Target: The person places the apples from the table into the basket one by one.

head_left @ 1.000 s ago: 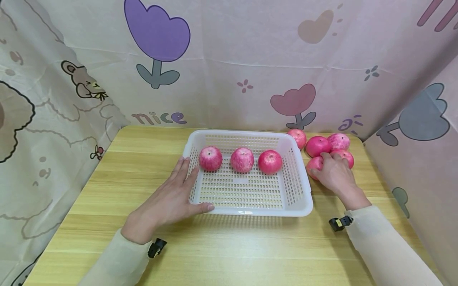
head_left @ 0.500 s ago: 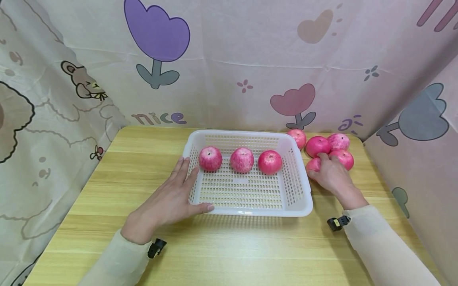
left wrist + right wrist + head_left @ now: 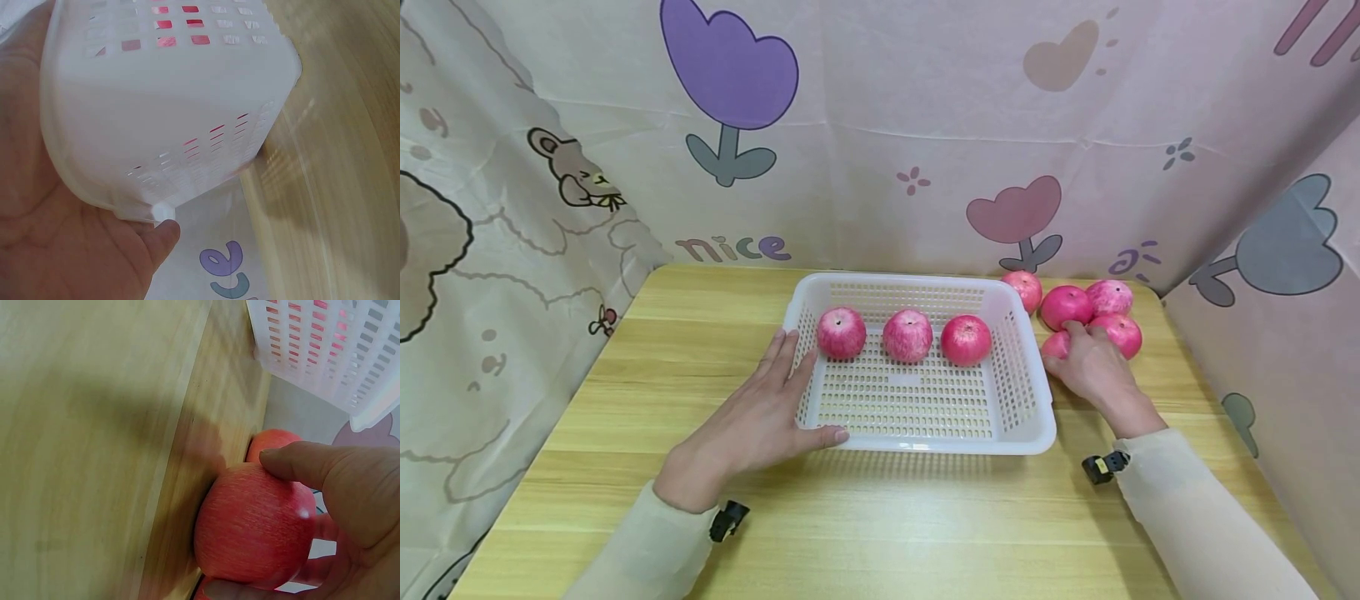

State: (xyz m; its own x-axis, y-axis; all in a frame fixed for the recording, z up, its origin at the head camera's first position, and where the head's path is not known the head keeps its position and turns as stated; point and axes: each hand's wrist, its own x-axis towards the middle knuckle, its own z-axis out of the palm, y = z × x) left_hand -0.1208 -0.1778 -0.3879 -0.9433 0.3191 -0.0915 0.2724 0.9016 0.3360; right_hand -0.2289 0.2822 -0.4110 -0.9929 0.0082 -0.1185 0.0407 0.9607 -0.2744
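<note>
A white perforated plastic basket point(image 3: 902, 446) stands mid-table with three red apples in a row inside: a left one point(image 3: 841, 333), a middle one point(image 3: 907, 336) and a right one point(image 3: 966, 340). My left hand point(image 3: 752, 417) rests on its near left corner, fingers spread along the left rim and thumb on the front rim. To the right of the basket, my right hand point(image 3: 1096, 365) grips a red apple point(image 3: 253, 525), thumb on one side and fingers on the other. From above, that hand covers much of this apple.
Around the right hand lie more apples: one at the basket's far right corner point(image 3: 1022, 290), a deep pink one point(image 3: 1066, 307), a streaked one point(image 3: 1109, 297) and one beside the fingers point(image 3: 1120, 333). A printed cloth point(image 3: 880, 208) hangs behind the wooden table point(image 3: 880, 533).
My right hand has shifted slightly left with its grip on the apple, uncovering more of the apple to its right. The left hand and basket have stayed still.
</note>
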